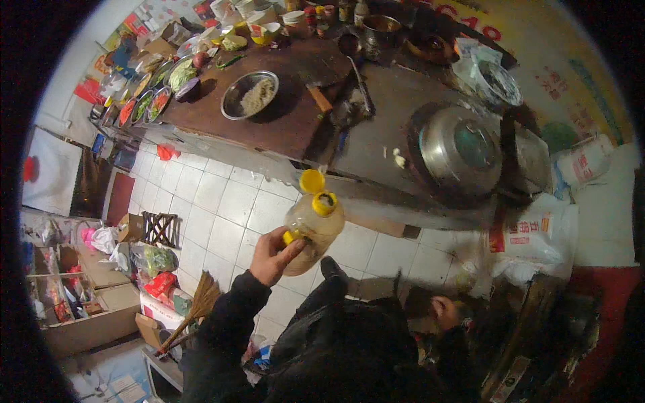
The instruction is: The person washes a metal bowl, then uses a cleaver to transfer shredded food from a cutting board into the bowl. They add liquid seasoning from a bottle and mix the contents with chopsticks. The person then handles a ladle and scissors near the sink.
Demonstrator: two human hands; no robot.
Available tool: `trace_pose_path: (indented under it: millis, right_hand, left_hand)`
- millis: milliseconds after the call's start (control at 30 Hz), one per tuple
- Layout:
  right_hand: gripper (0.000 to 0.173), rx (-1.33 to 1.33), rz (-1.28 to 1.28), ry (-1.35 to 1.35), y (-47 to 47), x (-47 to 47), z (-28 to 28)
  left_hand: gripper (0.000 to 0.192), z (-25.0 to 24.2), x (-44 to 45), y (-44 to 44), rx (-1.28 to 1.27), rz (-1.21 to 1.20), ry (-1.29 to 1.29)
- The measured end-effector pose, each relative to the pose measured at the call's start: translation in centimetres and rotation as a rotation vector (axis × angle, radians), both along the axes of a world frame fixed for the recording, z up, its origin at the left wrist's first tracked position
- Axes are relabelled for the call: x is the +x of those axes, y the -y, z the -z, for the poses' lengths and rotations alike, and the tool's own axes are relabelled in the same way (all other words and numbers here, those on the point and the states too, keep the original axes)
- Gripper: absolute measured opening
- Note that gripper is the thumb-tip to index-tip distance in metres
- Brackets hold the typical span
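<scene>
My left hand (276,256) grips a large clear plastic bottle (316,224) by its side handle, in front of the counter edge. The bottle's yellow flip cap (312,181) stands open above its yellow neck. What is inside the bottle is hard to make out. Low at my right side hangs my right hand (445,312), blurred and in shadow, its fingers partly curled. On the brown counter (201,113) a steel bowl (233,107) contains a pale, grainy food. A knife with a wooden handle (319,98) lies to the bowl's right.
A domed metal lid (443,151) covers the stove area at right. Plates of cut vegetables (160,103) and a cabbage (182,76) crowd the counter's left end. Below are a tiled floor (201,191), a folding stool (160,229), a straw broom (199,302) and a white sack (536,231).
</scene>
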State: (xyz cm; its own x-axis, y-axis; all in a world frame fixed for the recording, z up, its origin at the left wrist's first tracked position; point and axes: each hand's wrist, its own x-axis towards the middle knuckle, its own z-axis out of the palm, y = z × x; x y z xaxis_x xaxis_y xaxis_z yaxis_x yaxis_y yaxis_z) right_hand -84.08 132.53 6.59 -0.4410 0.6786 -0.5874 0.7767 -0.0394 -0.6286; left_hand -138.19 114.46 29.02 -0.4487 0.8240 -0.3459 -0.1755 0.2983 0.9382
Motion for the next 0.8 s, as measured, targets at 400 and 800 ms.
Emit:
trace_pose_path:
  millis: [400,800]
  right_hand:
    - [0.021,0.139,-0.168,-0.355,-11.0,-38.0,-13.0]
    - [0.029,0.385,-0.257,0.048,-18.1,-57.8,-7.8]
  left_hand:
    - [0.029,-1.3,-15.4,8.5,0.016,-0.587,-0.275]
    - [0.024,-3.7,-21.7,6.7,-0.142,-0.692,-0.369]
